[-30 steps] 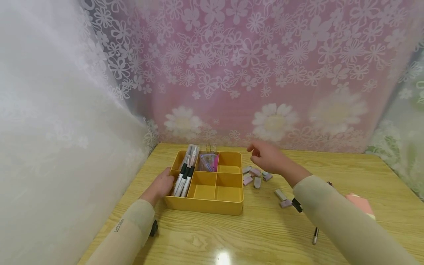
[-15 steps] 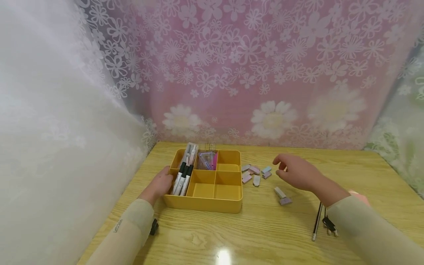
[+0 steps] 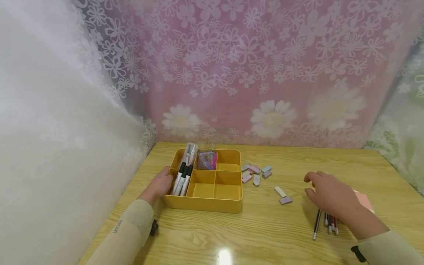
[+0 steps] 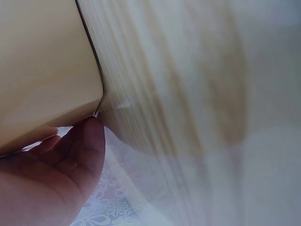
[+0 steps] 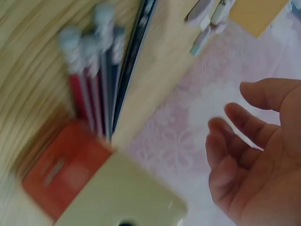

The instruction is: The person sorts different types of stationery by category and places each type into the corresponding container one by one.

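A yellow divided organizer box (image 3: pixel 203 204) stands left of the middle in the head view. My left hand (image 3: pixel 160 182) grips its left wall; the left wrist view has the curled fingers (image 4: pixel 87 146) against the box's edge. White markers with black caps (image 3: pixel 182 180) fill the front left compartment. On the right, my right hand (image 3: pixel 332 194) hangs over several pencils (image 5: pixel 94 80) with eraser ends, fingers loosely bent, nothing between them. It partly hides these pencils in the head view. A separate black pencil (image 3: pixel 316 225) lies just left of the bunch.
Several small pastel erasers (image 3: pixel 254 169) lie right of the box, with a white eraser (image 3: pixel 279 191) and a purple eraser (image 3: pixel 285 201) nearer the front. An orange and cream block (image 5: pixel 70 162) lies by the pencils. A flowered curtain (image 3: pixel 212 92) hangs behind the table.
My right hand has moved right and toward the front, from beside the box past the erasers to the pencils. My left hand has stayed at the box.
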Tool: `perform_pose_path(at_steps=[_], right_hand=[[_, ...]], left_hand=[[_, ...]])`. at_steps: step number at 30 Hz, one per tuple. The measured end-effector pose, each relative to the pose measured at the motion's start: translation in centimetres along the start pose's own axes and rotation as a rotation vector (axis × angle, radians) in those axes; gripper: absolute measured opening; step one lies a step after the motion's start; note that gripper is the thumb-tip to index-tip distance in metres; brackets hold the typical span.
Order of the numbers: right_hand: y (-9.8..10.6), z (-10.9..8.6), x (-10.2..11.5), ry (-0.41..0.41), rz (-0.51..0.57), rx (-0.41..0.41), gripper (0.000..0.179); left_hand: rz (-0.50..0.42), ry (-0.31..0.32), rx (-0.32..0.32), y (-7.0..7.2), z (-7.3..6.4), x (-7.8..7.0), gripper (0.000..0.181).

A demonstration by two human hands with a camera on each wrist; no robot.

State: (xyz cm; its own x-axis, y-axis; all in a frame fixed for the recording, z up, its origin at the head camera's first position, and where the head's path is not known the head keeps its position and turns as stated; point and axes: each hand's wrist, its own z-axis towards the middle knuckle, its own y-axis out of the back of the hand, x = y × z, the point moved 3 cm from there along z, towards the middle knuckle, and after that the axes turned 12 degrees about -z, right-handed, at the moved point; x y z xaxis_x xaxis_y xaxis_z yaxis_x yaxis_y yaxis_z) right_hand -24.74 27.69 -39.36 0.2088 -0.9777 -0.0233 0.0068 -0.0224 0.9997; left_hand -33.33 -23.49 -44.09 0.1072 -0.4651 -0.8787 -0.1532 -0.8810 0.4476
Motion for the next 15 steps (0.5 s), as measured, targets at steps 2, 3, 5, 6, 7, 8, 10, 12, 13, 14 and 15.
perform_pose_path(at_steps=[2,3,5,6,7,8,10,12,13,14,15], right_hand=[[0.0,-0.7,-1.0,-0.024,-0.072,-0.057,0.033],[0.0,-1.0,-1.6,-0.037,-0.099,-0.076,0.033],[-0.1,-1.6,-2.8,-0.057,-0.143,-0.083,0.038],[-0.3,-1.8,-3.4,-0.069,-0.157,-0.067,0.042],[-0.6,-2.0,-4.0,-0.079,-0.162,-0.044,0.047],[-0.8,-2.2,-4.7,-0.091,-0.158,-0.014,0.052],[-1.6,-2.4,-5.7,-0.089,-0.163,0.052,0.062],[-2.5,-2.6,-6.5,-0.052,-0.166,0.096,0.066],[-2.9,-2.7,-6.7,-0.021,-0.172,0.103,0.059],[-3.2,-2.9,-6.9,0.017,-0.188,0.101,0.048],[-3.5,-3.0,-7.0,0.066,-0.216,0.092,0.037]], left_hand=[[0.003,-0.003,0.004,-0.2,0.0,0.1,0.050],[0.004,-0.003,0.006,-0.2,0.0,0.2,0.050],[0.006,-0.004,0.005,-0.3,0.0,0.4,0.050],[0.007,-0.002,0.004,-0.3,0.0,0.4,0.050],[0.005,0.000,0.002,-0.3,0.0,0.5,0.050],[0.002,0.002,-0.001,-0.2,-0.1,0.5,0.050],[0.001,0.006,-0.007,-0.2,-0.1,0.6,0.050],[0.003,0.012,-0.005,-0.3,-0.2,0.6,0.050],[0.003,0.013,-0.004,-0.3,-0.2,0.5,0.050],[0.004,0.018,-0.001,-0.3,-0.3,0.5,0.050],[0.006,0.018,0.003,-0.3,-0.3,0.5,0.050]])
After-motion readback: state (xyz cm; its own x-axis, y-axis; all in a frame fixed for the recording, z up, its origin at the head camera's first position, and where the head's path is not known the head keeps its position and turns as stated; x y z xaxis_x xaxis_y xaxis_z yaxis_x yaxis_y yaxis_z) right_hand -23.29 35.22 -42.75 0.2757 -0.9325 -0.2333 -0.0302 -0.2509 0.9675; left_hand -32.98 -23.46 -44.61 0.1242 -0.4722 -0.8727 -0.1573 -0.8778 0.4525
